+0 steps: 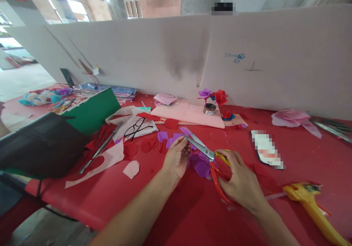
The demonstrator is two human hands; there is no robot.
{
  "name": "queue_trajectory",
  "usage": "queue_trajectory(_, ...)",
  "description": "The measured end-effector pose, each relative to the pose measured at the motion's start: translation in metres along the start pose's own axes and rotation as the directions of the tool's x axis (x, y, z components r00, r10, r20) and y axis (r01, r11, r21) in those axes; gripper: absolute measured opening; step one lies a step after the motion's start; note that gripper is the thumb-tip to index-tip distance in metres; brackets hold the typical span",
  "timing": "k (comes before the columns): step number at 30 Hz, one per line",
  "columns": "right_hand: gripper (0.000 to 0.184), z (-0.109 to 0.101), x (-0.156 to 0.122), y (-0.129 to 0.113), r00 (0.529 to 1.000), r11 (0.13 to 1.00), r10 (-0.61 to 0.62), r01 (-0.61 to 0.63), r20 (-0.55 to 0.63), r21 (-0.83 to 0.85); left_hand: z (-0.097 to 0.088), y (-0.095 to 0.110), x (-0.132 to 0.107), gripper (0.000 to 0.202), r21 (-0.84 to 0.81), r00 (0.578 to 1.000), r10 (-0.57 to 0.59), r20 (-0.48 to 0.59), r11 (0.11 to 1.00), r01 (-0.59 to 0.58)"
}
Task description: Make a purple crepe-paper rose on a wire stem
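Note:
My right hand (238,172) grips a pair of scissors (202,147) with one red and one yellow handle; the blades stand partly apart and point up and left. My left hand (178,156) is closed in a pinch at the blade tips, on a small purple paper piece (186,131) that sticks up beyond the fingers. How the blades meet the paper is too small to tell. Below the scissors lie loose purple paper petals (202,165). Red paper petals (148,145) are scattered left of my left hand, near a pale pink cut piece (132,169).
A yellow tool with a long handle (309,202) lies at the right, below a phone (266,149). Eyeglasses (134,128), a metal rod (100,147) and a green board (90,110) are at the left. Paper flowers (220,96) stand by a tape roll (209,109) near the white wall (137,55).

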State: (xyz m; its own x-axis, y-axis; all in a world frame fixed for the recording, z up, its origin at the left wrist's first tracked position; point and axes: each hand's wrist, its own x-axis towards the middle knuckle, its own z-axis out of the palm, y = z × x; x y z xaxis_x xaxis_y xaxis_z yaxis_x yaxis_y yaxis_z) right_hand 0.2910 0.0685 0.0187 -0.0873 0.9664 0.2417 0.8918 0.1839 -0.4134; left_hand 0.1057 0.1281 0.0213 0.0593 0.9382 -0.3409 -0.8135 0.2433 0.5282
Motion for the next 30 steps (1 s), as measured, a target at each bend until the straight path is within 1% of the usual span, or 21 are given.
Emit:
queue_trajectory(5, 0.042, 0.003, 0.002, 0.004, 1.000, 0.998, 0.000, -0.001, 0.005, 0.059, 0.000, 0.000, 0.000, 0.016, 0.002, 1.000, -0.002, -0.007, 1.000, 0.002)
queue_trajectory(12, 0.044, 0.009, 0.002, 0.013, 0.999, 0.989, -0.041, 0.040, 0.004, 0.142, -0.001, 0.001, 0.001, 0.016, 0.015, 1.000, -0.001, -0.011, 1.000, 0.001)
queue_trajectory(18, 0.044, 0.010, 0.001, 0.014, 1.000, 0.995, -0.022, 0.023, -0.004, 0.096, -0.001, 0.001, 0.002, 0.016, 0.014, 1.000, -0.009, -0.024, 1.000, 0.009)
queue_trajectory(21, 0.042, 0.011, 0.000, 0.014, 0.999, 0.996, -0.036, 0.038, -0.023, 0.080, -0.002, 0.001, 0.002, 0.016, 0.005, 0.999, -0.009, -0.035, 1.000, 0.009)
queue_trajectory(24, 0.041, 0.012, 0.000, 0.013, 0.998, 0.995, -0.053, 0.056, -0.040, 0.079, -0.002, 0.001, 0.001, 0.018, 0.005, 1.000, -0.004, -0.021, 1.000, 0.004)
queue_trajectory(30, 0.040, 0.014, -0.001, 0.013, 0.999, 0.993, -0.047, 0.048, -0.013, 0.110, -0.001, 0.002, 0.001, 0.019, 0.001, 1.000, -0.008, -0.023, 1.000, 0.008)
